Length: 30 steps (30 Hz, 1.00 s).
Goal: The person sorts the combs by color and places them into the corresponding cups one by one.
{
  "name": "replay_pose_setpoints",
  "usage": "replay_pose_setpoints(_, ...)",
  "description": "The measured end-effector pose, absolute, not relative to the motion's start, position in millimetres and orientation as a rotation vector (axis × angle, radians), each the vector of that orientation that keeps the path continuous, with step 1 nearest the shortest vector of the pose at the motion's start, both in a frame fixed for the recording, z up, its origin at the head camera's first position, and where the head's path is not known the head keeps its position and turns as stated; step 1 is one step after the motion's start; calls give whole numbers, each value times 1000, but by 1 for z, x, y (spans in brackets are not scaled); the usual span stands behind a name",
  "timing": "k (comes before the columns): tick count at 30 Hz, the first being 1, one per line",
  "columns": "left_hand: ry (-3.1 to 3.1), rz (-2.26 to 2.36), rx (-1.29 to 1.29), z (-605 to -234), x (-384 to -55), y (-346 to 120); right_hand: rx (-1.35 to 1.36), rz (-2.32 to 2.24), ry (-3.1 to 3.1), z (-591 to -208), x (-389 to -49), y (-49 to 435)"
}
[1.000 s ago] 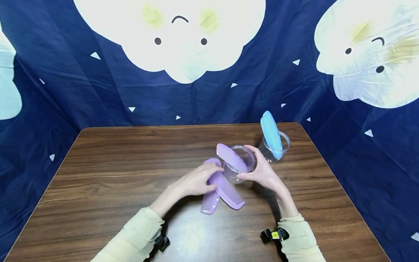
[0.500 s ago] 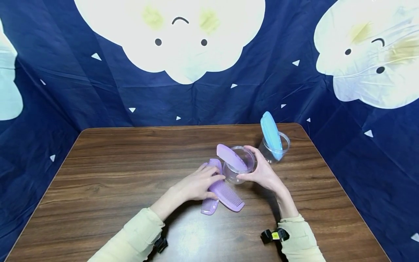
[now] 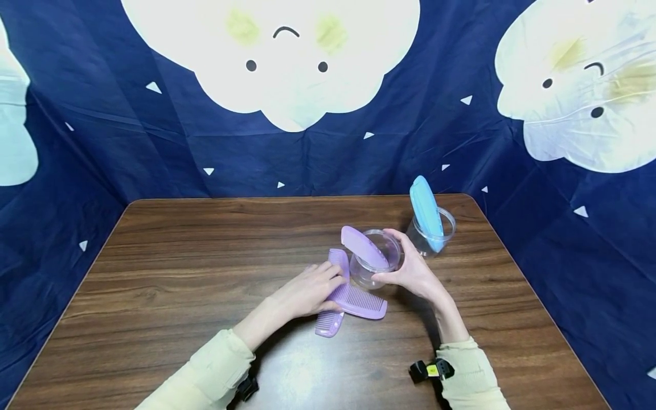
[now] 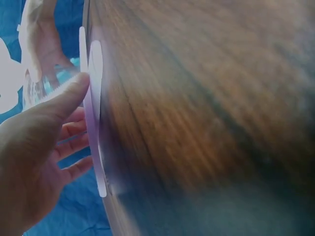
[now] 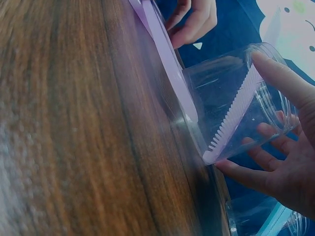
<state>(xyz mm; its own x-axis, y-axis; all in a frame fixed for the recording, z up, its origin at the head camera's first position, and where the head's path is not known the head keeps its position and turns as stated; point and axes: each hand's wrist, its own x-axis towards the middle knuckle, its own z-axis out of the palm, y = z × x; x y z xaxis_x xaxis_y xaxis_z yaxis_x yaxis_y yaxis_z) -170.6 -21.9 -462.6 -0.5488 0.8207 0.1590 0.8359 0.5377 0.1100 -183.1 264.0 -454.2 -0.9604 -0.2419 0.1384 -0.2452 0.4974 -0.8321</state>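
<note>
Two purple combs lie crossed on the table in the head view. My left hand (image 3: 310,290) is over them, thumb and fingers gripping the upper comb (image 3: 365,303), whose toothed end points right. Partly covered by that hand, the lower comb (image 3: 329,324) runs front to back. Just right of them stands a clear plastic jar (image 3: 365,279), with another purple comb (image 3: 363,247) leaning out of its mouth to the left. My right hand (image 3: 414,272) holds the jar near its rim, fingers and thumb around it. The right wrist view shows the leaning comb's teeth (image 5: 236,108) through the jar wall.
Behind my right hand, a second clear jar (image 3: 419,242) holds light blue combs (image 3: 426,212), overlapping so their number is unclear. The brown wooden table (image 3: 205,256) ends against a dark blue cloth backdrop (image 3: 169,148) with white clouds.
The upper purple comb has swung round under my left hand, its visible end moving from lower right toward the right. My left fingers shifted on it. My right hand and the jar stayed put.
</note>
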Motion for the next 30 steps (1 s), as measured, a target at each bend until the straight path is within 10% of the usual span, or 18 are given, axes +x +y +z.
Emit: replay_pose_setpoints(30,-2573,-230,-1426,-465,-162,-25,450,1519,-2718,-452,-182,265)
